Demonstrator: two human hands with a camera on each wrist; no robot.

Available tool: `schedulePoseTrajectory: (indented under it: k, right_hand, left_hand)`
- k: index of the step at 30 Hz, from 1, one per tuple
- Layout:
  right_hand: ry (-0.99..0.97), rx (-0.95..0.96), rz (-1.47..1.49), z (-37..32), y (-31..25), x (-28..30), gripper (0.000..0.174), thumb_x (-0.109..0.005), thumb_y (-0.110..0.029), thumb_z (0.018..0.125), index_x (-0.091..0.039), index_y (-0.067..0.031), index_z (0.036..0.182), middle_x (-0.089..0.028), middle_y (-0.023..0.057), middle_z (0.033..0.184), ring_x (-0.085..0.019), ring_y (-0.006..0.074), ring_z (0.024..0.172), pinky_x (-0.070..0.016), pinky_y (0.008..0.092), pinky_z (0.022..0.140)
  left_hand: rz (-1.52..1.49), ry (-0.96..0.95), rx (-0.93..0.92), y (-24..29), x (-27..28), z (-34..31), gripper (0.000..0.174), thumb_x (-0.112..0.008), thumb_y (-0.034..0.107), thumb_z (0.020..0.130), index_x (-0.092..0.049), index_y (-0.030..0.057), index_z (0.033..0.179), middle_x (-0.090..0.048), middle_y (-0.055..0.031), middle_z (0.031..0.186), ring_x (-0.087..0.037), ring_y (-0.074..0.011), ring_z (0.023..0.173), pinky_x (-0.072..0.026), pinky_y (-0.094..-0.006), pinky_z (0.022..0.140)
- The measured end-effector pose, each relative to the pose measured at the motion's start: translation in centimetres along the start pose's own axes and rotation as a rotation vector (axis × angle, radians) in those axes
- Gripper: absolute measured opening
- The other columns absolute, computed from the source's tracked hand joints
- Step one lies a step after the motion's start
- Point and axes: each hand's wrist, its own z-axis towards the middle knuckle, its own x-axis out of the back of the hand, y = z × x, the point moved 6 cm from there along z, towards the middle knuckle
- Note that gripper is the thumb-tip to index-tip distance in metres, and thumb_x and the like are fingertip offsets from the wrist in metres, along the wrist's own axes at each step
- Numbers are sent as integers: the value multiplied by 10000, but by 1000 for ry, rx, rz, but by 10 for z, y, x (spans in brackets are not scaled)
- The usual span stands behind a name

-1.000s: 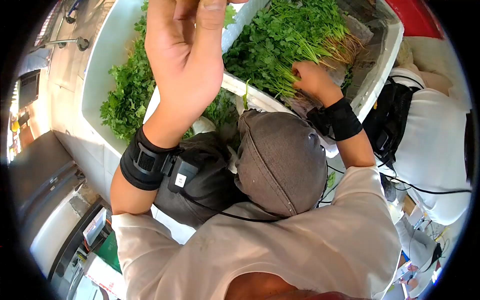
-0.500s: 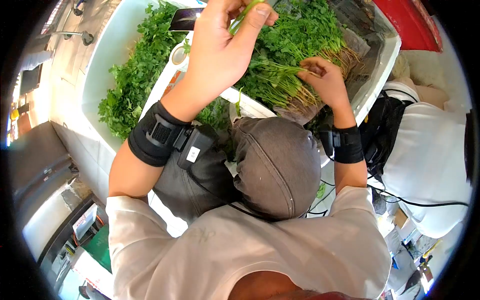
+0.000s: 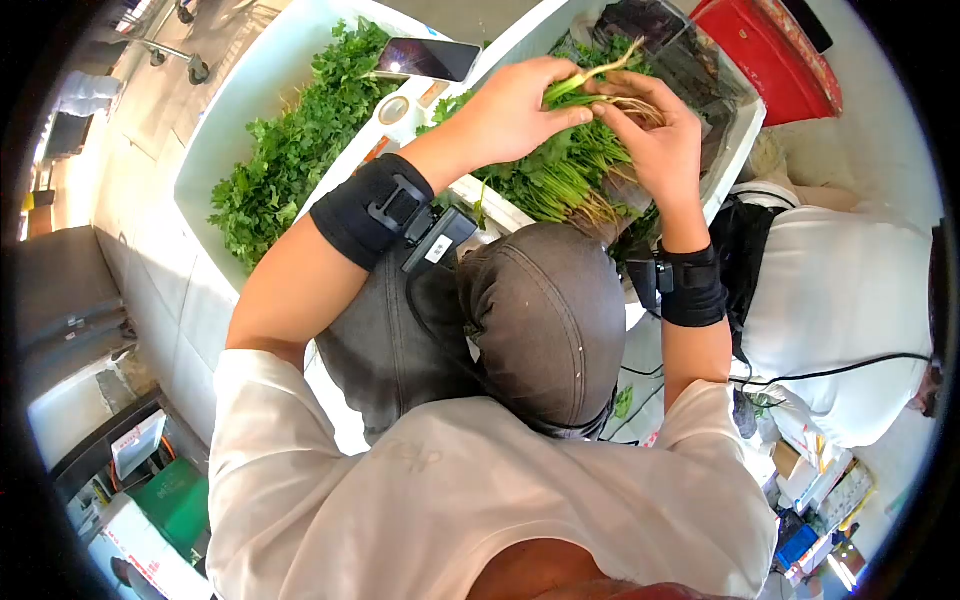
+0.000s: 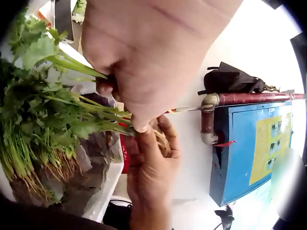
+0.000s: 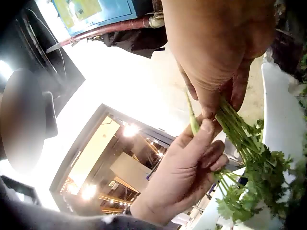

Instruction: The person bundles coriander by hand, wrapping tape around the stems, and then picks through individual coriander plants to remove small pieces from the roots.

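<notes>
Above the right-hand box in the head view, the left hand (image 3: 515, 112) pinches green stems with a pale root end. Close beside it, the right hand (image 3: 660, 140) holds a small bunch by its roots and stems. In the left wrist view the left thumb touches that bunch near the right hand's fingertips. The right wrist view shows the bunch's leaves (image 5: 266, 177) hanging from the right hand (image 5: 218, 52) and a pale root end (image 5: 193, 122) between the left hand's (image 5: 180, 172) finger and thumb. More rooted herbs (image 3: 560, 190) lie below.
A white box (image 3: 205, 185) at the left holds leafy herbs (image 3: 290, 150). A phone (image 3: 428, 60) and a tape roll (image 3: 393, 110) lie on the ledge between boxes. A red object (image 3: 770, 60) stands beyond; another person (image 3: 840, 300) is at the right.
The left hand has moved right and down with its stems, meeting the right hand. The right hand has lifted a small bunch off the pile. The phone and tape roll have come into full view.
</notes>
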Motion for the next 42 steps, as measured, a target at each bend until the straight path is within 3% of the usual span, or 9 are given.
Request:
schedulePoseTrajectory:
  k: [7, 14, 23, 27, 29, 35, 39, 40, 42]
  right_hand:
    - [-23, 12, 173, 1, -14, -7, 465, -770, 27, 858, -601, 44, 1291, -669, 149, 1255, -718, 191, 1022, -603, 307, 896]
    - [123, -21, -321, -1, -5, 27, 381, -788, 2, 822, -680, 1, 1187, -737, 147, 1128, -755, 204, 960, -592, 302, 790]
    - [122, -171, -636, -21, 98, 78, 446, -835, -152, 795, -686, -19, 1193, -745, 138, 1103, -747, 248, 946, -578, 366, 823]
    - [218, -209, -228, -16, 62, 62, 568, -822, -40, 810, -588, -2, 1325, -713, 140, 1108, -681, 169, 872, -568, 301, 768]
    - [190, -114, -157, 1, 20, 49, 641, -794, 5, 835, -495, 19, 1401, -712, 164, 1108, -694, 177, 907, -577, 296, 796]
    - [102, 53, 194, 37, -107, -6, 821, -782, 31, 847, -288, 43, 1503, -710, 216, 1074, -727, 235, 959, -597, 325, 841]
    - [13, 58, 316, 50, -136, -35, 674, -724, 17, 914, -362, 11, 1483, -709, 151, 1058, -729, 278, 956, -608, 397, 895]
    - [-35, 36, 442, 50, -141, -45, 589, -769, 2, 879, -477, 40, 1390, -676, 79, 907, -732, 256, 925, -601, 345, 854]
    - [-70, 0, 478, 49, -149, -60, 520, -763, -4, 889, -519, 48, 1346, -678, 71, 911, -732, 253, 923, -599, 343, 831]
  left_hand:
    - [-178, -61, 171, -11, 11, -4, 249, -722, 193, 959, -661, 19, 1126, -657, -35, 899, -539, -80, 768, -450, -272, 688]
    - [-626, 239, 367, -36, 51, -17, 260, -703, 222, 987, -636, 57, 1176, -578, 52, 882, -480, -61, 734, -428, -229, 681]
    - [-627, 715, 223, -14, 130, -51, 228, -711, 184, 976, -628, 57, 1147, -621, 8, 936, -535, -69, 747, -478, -250, 665]
    - [-887, 692, 326, -10, 138, -68, 228, -698, 151, 988, -587, 55, 1162, -588, 22, 891, -490, -63, 713, -442, -248, 674]
    - [-1127, 586, 358, -13, 132, -71, 226, -703, 136, 982, -588, 54, 1158, -589, 26, 891, -471, -55, 693, -430, -237, 661]
    - [-1244, 461, 423, 4, 131, -84, 74, -664, 146, 1006, -648, 75, 992, -573, 55, 798, -460, -49, 667, -420, -224, 645]
    - [-1268, 401, 387, 10, 131, -89, 65, -675, 145, 998, -646, 87, 1006, -570, 65, 814, -464, -51, 666, -427, -236, 663]
    - [-1275, 382, 388, 12, 130, -90, 64, -678, 147, 997, -644, 93, 1005, -567, 67, 812, -465, -51, 669, -429, -240, 671]
    - [-1271, 339, 397, 18, 129, -90, 60, -684, 149, 993, -638, 110, 993, -548, 74, 807, -468, -49, 677, -430, -248, 687]
